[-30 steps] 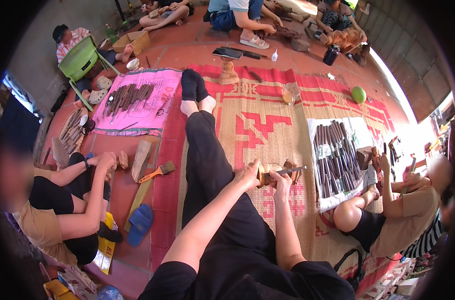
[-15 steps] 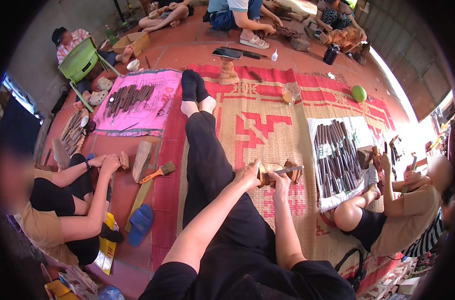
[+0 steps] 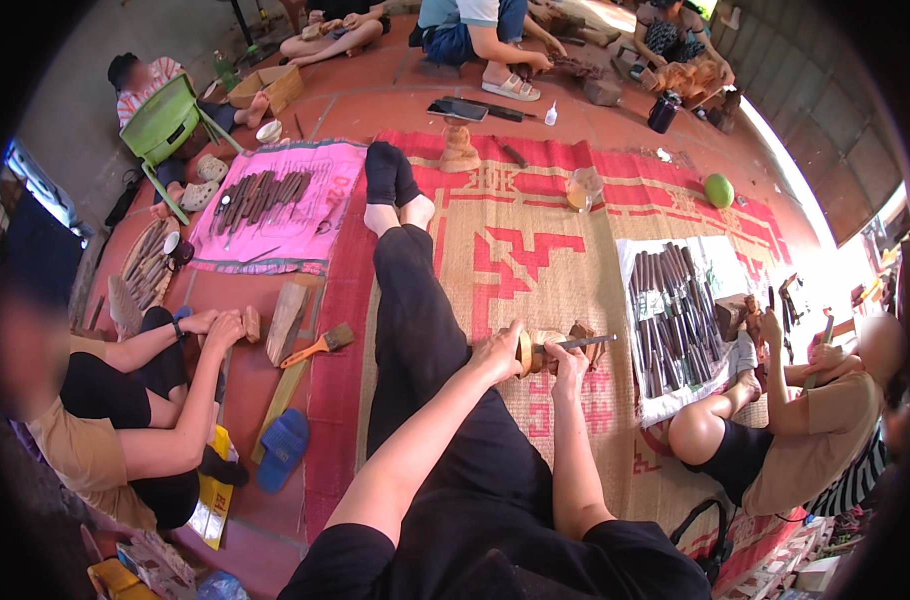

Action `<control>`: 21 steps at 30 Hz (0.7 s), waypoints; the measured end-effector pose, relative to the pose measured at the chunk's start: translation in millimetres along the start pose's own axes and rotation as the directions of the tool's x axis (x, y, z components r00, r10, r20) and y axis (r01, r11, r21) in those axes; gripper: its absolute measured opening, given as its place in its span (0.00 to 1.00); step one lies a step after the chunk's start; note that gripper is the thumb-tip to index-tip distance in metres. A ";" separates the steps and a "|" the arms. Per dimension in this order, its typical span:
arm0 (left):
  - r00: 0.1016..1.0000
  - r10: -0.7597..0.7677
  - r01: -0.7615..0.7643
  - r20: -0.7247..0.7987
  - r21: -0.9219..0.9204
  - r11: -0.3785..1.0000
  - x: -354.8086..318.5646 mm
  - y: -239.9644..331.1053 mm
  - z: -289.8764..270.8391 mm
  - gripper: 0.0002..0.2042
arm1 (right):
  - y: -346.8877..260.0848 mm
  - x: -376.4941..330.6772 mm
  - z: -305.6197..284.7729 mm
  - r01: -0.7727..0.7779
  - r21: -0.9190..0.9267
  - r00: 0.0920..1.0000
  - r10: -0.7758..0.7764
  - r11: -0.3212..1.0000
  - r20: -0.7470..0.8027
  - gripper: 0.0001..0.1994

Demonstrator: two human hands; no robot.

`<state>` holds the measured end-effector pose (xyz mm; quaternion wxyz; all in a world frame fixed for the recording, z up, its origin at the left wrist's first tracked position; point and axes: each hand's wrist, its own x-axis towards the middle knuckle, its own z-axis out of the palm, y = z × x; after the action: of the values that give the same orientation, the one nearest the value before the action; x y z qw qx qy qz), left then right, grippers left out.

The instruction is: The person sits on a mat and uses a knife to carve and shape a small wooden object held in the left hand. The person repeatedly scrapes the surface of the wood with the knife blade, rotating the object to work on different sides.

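- Wood, a carved golden-brown piece (image 3: 524, 354), sits in the person's left hand (image 3: 497, 356), just to the right of the outstretched black-trousered legs (image 3: 415, 290); I can't tell whether it touches the mat beneath.
- That left hand grips the piece from its near left side, fingers wrapped about it.
- The right hand (image 3: 568, 368) is closed around a slim grey metal tool (image 3: 589, 341), which lies across the far side of the work, its free end pointing off to the right.
- A darker lump of wood (image 3: 583, 331) shows just beyond the tool; from here I can't say whether it is joined to the piece.
- Under it all spreads a red and straw-coloured mat (image 3: 593, 275).
- Over to the right, a white cloth (image 3: 661, 408) bears rows of dark-handled tools (image 3: 665, 275), with a co-worker in a tan shirt (image 3: 837, 412) seated beside it.
- On the left I see an orange-handled brush (image 3: 317, 345) near a wooden block (image 3: 288, 318), and a blue slipper (image 3: 281, 450) below them.
- Another co-worker (image 3: 87, 412) sits there, hands together at a small wooden piece (image 3: 251, 323).
- Farther off, more tools (image 3: 265, 198) lie heaped on a pink cloth (image 3: 293, 258).
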<state>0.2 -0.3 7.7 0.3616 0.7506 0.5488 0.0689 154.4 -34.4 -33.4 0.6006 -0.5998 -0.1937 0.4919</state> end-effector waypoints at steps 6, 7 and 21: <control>0.999 -0.020 0.020 0.044 0.009 1.000 4.3 -6.9 1.5 0.32 | -3.7 -12.6 11.1 -0.022 -0.044 0.996 0.026 0.999 0.083 0.06; 0.999 -0.024 0.023 0.047 0.013 1.000 2.6 -3.5 -0.3 0.32 | -1.4 -10.0 9.9 -0.017 -0.027 0.998 0.018 0.999 0.057 0.06; 1.000 -0.012 0.012 0.022 0.016 1.000 0.7 -0.7 0.2 0.31 | 0.0 0.5 2.0 0.010 -0.001 1.000 -0.010 1.000 0.007 0.06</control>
<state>0.0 0.3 6.9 0.3618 0.7509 0.5498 0.0541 152.9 -32.9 -33.2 0.6023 -0.5973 -0.1990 0.4907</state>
